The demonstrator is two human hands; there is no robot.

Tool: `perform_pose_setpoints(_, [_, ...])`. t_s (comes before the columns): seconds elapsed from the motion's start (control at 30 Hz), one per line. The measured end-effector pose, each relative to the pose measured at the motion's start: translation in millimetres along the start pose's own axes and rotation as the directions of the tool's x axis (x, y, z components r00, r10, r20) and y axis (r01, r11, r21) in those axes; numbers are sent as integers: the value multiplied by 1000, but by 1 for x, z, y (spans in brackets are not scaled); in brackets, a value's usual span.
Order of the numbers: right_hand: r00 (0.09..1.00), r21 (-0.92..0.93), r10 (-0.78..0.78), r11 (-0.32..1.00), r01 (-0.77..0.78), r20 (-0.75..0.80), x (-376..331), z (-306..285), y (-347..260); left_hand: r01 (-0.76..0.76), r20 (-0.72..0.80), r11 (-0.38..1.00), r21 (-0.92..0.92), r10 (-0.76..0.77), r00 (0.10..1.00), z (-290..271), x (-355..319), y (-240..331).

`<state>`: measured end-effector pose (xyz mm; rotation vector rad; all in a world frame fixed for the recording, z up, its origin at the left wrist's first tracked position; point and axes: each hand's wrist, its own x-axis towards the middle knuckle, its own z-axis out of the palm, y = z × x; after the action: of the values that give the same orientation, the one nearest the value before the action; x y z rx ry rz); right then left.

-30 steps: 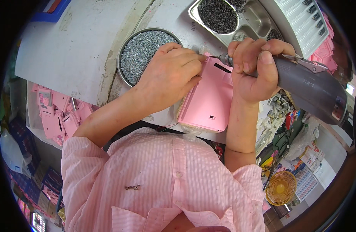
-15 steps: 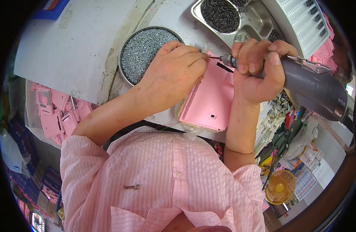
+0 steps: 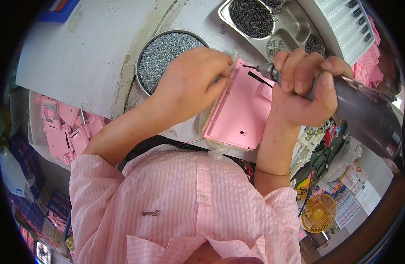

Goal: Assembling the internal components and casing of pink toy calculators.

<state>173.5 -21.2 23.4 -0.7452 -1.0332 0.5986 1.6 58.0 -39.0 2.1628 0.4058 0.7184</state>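
A pink plastic panel [image 3: 239,112] lies on the white worktable [image 3: 83,57] in front of me. My left hand [image 3: 191,83] presses on its upper left corner, fingers curled at the edge. My right hand [image 3: 301,88] is wrapped around a grey electric screwdriver [image 3: 365,116]. The tool's thin bit points left and meets the panel's top edge close to my left fingertips. My thumb lies along the tool's body.
A round metal dish of silver screws [image 3: 165,55] sits just left of my left hand. A steel compartment tray of dark screws [image 3: 272,24] stands behind the panel. Pink parts fill a bin [image 3: 64,130] at lower left and stack at the right [image 3: 367,66].
The screwdriver has tilted so its bit now meets the panel's top edge. My left hand has shifted slightly but stays on the panel's corner.
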Motion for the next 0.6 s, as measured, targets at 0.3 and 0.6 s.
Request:
perform_pose_setpoints(0.3, [979,28,100,994,-107,175,-5,13,-42,356,222,774,-524,-280,934,-14,10,24])
perform_pose_setpoints(0.6, [978,23,109,993,-115,179,-15,24,-59,324,194,536,-780,-285,939,-5,-9,22])
